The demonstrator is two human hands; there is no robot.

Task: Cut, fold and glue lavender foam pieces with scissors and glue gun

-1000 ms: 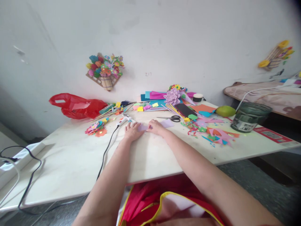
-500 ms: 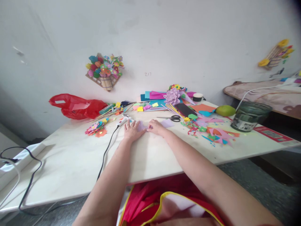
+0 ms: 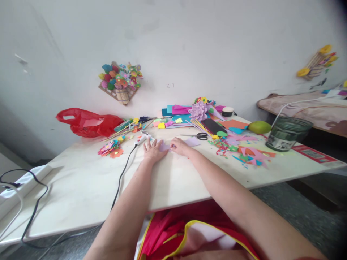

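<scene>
A thin lilac sheet (image 3: pixel 165 146), paper or craft foam, lies on the white table between my hands. My left hand (image 3: pixel 153 151) is flat with its fingers spread, pressing the sheet's left part down. On its right side my right hand (image 3: pixel 179 147) is closed, fingertips pinched together low over the sheet; what they grip is hidden. Another lilac piece (image 3: pixel 193 141) shows beyond my right wrist. A white glue gun (image 3: pixel 141 139) with a black cord rests just left of my left hand. Black-handled scissors (image 3: pixel 202 136) lie behind my right hand.
Foam flowers (image 3: pixel 112 147) lie at the left, near a red plastic bag (image 3: pixel 89 122). Coloured scraps (image 3: pixel 252 155), a dark phone (image 3: pixel 214 128), a green fruit (image 3: pixel 259 127) and a glass jar (image 3: pixel 288 134) are at the right. A lilac flower (image 3: pixel 198 110) and coloured sheets sit against the wall.
Almost nothing differs. My left hand has shifted very slightly on the sheet; my right hand stays closed in about the same place.
</scene>
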